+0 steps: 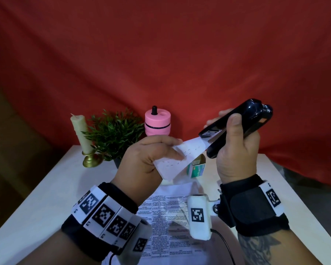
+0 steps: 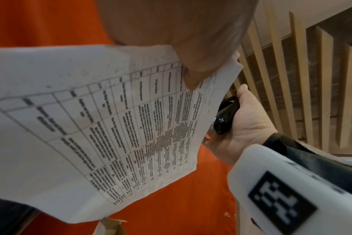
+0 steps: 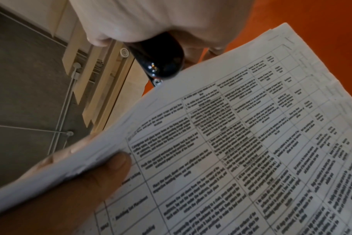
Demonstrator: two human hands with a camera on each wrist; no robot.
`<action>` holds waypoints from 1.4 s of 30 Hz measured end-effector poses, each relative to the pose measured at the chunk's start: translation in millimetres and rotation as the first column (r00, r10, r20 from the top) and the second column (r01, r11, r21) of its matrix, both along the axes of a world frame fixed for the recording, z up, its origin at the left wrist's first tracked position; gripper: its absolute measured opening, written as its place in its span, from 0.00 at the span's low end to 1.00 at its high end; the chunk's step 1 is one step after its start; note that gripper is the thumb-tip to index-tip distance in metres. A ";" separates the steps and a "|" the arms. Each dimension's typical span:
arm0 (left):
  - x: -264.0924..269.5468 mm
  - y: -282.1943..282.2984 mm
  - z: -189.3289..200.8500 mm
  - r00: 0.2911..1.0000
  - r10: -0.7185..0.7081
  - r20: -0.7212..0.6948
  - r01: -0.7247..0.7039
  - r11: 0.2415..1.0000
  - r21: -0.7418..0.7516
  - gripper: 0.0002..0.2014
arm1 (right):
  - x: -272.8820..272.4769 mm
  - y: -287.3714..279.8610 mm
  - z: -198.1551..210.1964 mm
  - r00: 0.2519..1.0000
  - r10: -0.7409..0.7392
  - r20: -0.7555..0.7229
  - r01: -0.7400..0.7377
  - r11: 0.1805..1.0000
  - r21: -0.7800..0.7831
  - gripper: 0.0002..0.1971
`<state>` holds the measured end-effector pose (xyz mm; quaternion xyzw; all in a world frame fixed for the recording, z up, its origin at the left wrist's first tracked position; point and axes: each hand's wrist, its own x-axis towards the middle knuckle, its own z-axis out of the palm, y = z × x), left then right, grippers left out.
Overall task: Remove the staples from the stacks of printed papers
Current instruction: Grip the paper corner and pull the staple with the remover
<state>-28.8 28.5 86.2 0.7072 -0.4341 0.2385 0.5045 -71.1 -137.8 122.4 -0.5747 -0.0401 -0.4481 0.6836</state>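
My left hand point(image 1: 147, 159) holds up a stack of printed papers point(image 1: 182, 157), thumb and fingers pinching its top edge; the sheets hang down toward the table. The printed table on the stack point(image 2: 131, 127) fills the left wrist view, with my thumb point(image 3: 103, 173) on it in the right wrist view. My right hand point(image 1: 237, 148) grips a black stapler point(image 1: 239, 125), raised at the right. The stapler's metal front end touches the stack's upper corner. Its black rounded end point(image 3: 161, 63) shows above the page. No staple is clear enough to see.
A white table point(image 1: 50, 197) carries a cream candle on a brass holder point(image 1: 84, 138), a small green plant point(image 1: 115, 132), a pink round device point(image 1: 157, 121) and a small open green box point(image 1: 197, 167). Red cloth hangs behind. A black cable point(image 1: 224, 243) trails near the front.
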 end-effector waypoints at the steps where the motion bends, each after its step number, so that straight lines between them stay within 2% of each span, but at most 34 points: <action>1: -0.4 -0.2 0.7 1.000 -0.009 -0.006 0.009 1.000 -0.002 0.21 | 0.2 -0.4 -0.3 1.000 -0.004 -0.002 0.004 1.000 0.001 0.16; 9: -11.2 0.0 23.3 0.994 -0.012 -0.105 0.010 1.000 -0.016 0.22 | -1.2 -3.6 5.1 1.000 -0.022 0.014 0.022 1.000 -0.022 0.17; 11: -13.6 0.1 33.2 0.985 0.030 -0.169 -0.036 0.999 -0.034 0.17 | -2.7 -5.2 8.6 1.000 -0.029 0.010 0.029 0.999 -0.030 0.17; 14: -14.4 3.2 48.4 0.981 0.178 -0.072 -0.177 0.984 0.018 0.04 | -5.8 -9.7 13.8 0.999 -0.044 -0.008 0.043 0.999 -0.016 0.17; 16: -13.5 5.9 58.9 0.981 0.189 -0.046 -0.185 0.979 0.081 0.02 | -5.0 -15.1 16.2 0.994 -0.074 -0.075 0.071 0.996 -0.045 0.18; 19: -5.5 6.2 62.1 0.987 0.148 -0.055 -0.127 0.952 0.278 0.08 | 0.5 -28.5 11.6 0.953 -0.104 -0.283 0.077 0.992 -0.104 0.18; 23: 7.2 -2.2 39.1 0.977 0.127 -0.170 -0.021 0.855 0.518 0.14 | 5.2 -46.2 -14.0 0.770 -0.169 -0.615 -0.023 0.956 -0.291 0.14; 26: 13.5 -10.5 18.0 0.965 0.142 -0.218 0.021 0.792 0.610 0.07 | 3.8 -55.4 -46.6 0.578 -0.211 -0.788 -0.142 0.925 -0.352 0.16; 30: 18.1 -17.6 1.2 0.963 0.183 -0.197 0.006 0.718 0.696 0.07 | 1.2 -67.9 -92.9 0.371 -0.244 -0.896 -0.219 0.915 -0.340 0.16; 33: 16.8 -23.4 -4.7 0.965 0.181 -0.191 0.002 0.723 0.691 0.11 | 0.8 -78.1 -126.3 0.203 -0.329 -0.922 -0.278 0.884 -0.377 0.18; 36: 11.8 -27.7 -4.8 0.956 0.180 -0.230 0.019 0.747 0.664 0.14 | -3.7 -83.3 -153.7 0.102 -0.376 -0.921 -0.289 0.875 -0.389 0.28; 38: 10.9 -27.1 -7.4 0.964 0.158 -0.214 0.004 0.797 0.604 0.17 | -9.9 -83.2 -162.8 0.036 -0.397 -0.917 -0.275 0.878 -0.391 0.26; 41: 15.6 -25.9 -17.4 0.964 0.186 -0.189 -0.041 0.810 0.585 0.15 | -16.6 -81.1 -167.8 0.032 -0.341 -0.939 -0.223 0.914 -0.340 0.21; 42: 16.8 -26.0 -19.4 0.960 0.207 -0.189 -0.062 0.815 0.577 0.14 | -18.0 -80.9 -168.4 0.035 -0.366 -0.930 -0.243 0.900 -0.363 0.21</action>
